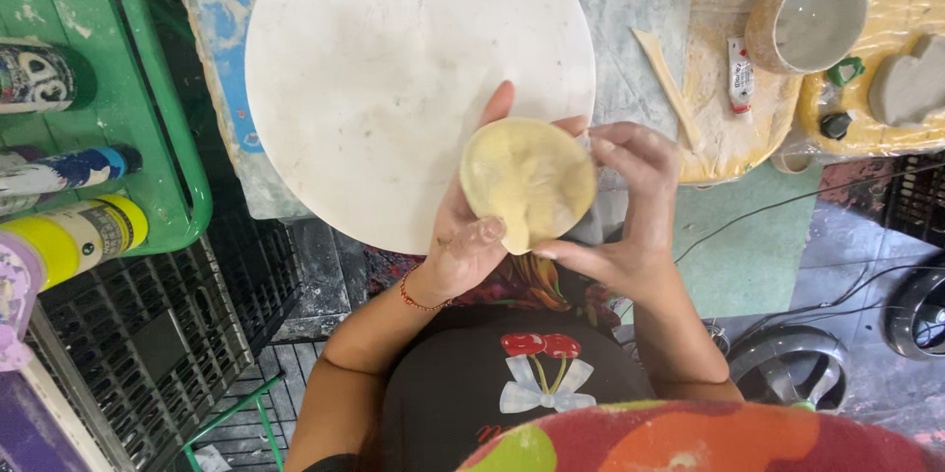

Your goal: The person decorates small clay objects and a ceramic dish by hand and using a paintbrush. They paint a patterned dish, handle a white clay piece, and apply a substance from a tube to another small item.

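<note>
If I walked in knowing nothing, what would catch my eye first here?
Probably the small pale clay dish at the centre, cradled in the left hand while the right hand pinches its rim. Behind it lies a big round white board on the worktable. Bright spray cans lie on the green shelf at far left, and a grey-lined cup sits at upper right.

Bright, even overhead light, soft and diffuse. The white round slab is near blown out, with little surface detail. Only faint shadows under the hands. The crate area at lower left is darker. Focus sharp at centre; slight wide-angle stretch and softness toward the edges.
</note>
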